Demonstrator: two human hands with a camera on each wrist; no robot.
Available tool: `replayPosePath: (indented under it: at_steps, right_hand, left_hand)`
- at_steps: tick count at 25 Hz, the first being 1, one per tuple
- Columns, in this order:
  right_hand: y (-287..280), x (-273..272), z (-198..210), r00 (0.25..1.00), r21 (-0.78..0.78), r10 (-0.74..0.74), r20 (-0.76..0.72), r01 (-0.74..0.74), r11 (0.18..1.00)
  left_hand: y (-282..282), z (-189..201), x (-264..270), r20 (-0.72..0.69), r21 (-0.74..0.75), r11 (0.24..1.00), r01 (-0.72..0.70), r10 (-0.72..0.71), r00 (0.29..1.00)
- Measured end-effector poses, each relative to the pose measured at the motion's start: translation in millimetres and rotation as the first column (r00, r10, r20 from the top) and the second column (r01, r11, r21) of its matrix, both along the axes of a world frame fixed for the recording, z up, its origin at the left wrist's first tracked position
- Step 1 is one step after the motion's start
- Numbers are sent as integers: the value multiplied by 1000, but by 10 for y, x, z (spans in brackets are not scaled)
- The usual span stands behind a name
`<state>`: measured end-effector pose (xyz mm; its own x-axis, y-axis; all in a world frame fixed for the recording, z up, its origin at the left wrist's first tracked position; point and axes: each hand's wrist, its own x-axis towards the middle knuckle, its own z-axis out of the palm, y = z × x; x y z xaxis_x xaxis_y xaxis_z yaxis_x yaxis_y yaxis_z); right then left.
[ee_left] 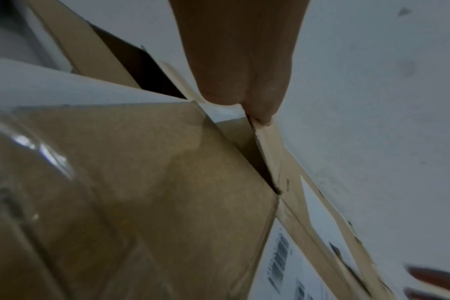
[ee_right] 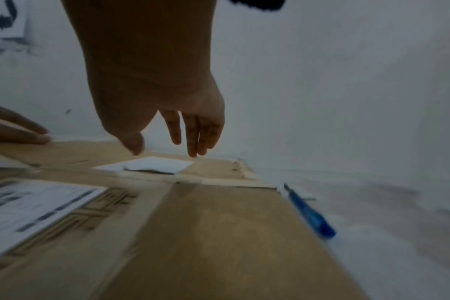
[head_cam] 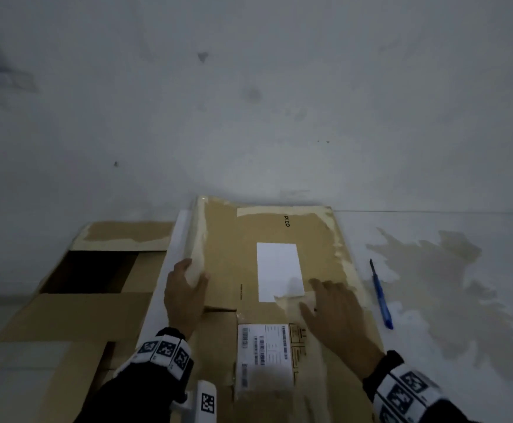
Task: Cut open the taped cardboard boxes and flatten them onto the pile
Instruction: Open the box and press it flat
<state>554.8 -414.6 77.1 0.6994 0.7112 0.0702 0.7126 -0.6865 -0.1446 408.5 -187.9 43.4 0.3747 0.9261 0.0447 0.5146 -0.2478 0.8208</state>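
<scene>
Grip: left hand (head_cam: pixel 185 293) grips the flap edge of the cardboard box (head_cam: pixel 227 264); right hand (head_cam: pixel 337 315) relaxed, fingers straight above it.
Box axis: long axis runs away from the person, toward the wall; lies on the floor.
Left wrist only: fingertips (ee_left: pixel 263 113) pinch the flap.
Cutter (head_cam: pixel 381 297): beside the box, right.

The stained white floor (head_cam: pixel 432 300) carries flattened cardboard (head_cam: pixel 75 312), a box (head_cam: pixel 224 254), a blue cutter (head_cam: pixel 381 297).
</scene>
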Motion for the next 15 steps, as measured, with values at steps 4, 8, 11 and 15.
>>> replayPosePath:
  at_steps: [4, 8, 11, 15]
  right_hand:
    - [353, -116, -637, 953, -139, 221, -208, -253, 958]
    - [767, 133, -912, 934, -41, 278, -223, -294, 955]
    - [1205, 563, -977, 928, 36, 323, -187, -323, 946]
    - [1663, 1196, -1049, 936, -1, 326, -133, -329, 944]
  left_hand:
    - [-3, -338, 191, -552, -16, 997, 75, -71, 831]
    - [0, -688, 521, -561, 194, 836, 513, -334, 757]
    - [154, -639, 1034, -566, 113, 757, 644, -483, 668]
    - [510, -717, 1598, -587, 159, 805, 572, -388, 710]
